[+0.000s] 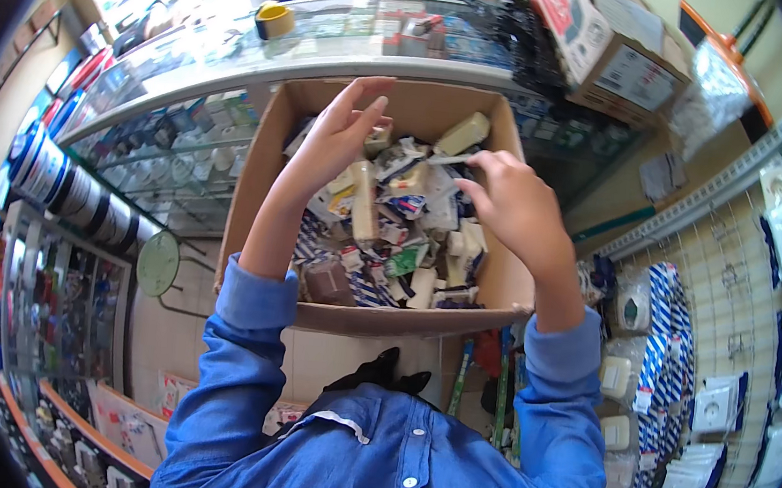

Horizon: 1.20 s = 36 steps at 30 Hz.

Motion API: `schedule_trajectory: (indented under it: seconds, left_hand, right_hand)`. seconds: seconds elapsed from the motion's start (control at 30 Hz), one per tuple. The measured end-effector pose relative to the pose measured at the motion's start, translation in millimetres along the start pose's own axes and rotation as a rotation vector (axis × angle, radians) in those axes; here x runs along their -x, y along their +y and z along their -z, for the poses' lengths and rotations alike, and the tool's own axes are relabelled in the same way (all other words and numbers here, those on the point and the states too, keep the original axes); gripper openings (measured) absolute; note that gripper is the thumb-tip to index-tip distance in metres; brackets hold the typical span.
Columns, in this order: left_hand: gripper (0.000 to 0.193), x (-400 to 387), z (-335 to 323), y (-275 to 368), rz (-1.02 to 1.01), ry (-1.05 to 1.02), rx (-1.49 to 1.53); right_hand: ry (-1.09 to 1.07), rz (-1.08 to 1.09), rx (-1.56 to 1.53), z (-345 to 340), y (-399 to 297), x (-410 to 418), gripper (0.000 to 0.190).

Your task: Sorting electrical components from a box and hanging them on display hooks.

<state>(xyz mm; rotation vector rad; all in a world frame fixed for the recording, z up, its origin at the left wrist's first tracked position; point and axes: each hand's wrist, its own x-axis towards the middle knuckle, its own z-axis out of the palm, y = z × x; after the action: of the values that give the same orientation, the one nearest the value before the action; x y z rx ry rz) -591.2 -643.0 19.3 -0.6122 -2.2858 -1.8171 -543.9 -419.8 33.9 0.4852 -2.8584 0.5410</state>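
An open cardboard box (245, 180) stands before me, filled with a jumble of electrical fittings, many in plastic packets. Over its far left part is my left hand (348, 118), thumb and fingers apart, with nothing visible in it. My right hand (519, 196) is above the box's right side. A thin white piece (450, 159) extends left from its fingertips, seemingly pinched there; the grip is partly hidden. Among the contents are a long cream fitting (364, 203), a cream block (464, 133) at the back, a brown piece (329, 282) and a green packet (406, 259).
Behind the box runs a glass display counter (338, 62) bearing a yellow tape roll (275, 20), a black plastic bag (524, 38) and a printed carton (607, 53). Packaged sockets (718, 405) hang on a wire rack at right. At left are a round stool (158, 264) and cable reels (79, 182).
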Motion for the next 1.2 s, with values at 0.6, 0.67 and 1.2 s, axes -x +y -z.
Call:
schedule_trajectory:
  seconds: [0.6, 0.67, 1.2]
  left_hand:
    - [0.017, 7, 93, -168, 0.527, -0.104, -1.074]
    - [0.018, 3, 90, -168, 0.516, -0.074, -1.134]
    - [0.033, -3, 88, -178, 0.718, -0.048, -0.885]
  right_hand:
    - [-0.083, -0.008, -0.332, -278, -27, -168, 0.024]
    - [0.056, -0.052, -0.459, -300, -14, -183, 0.035]
    - [0.114, -0.164, -0.605, -293, -58, -182, 0.034]
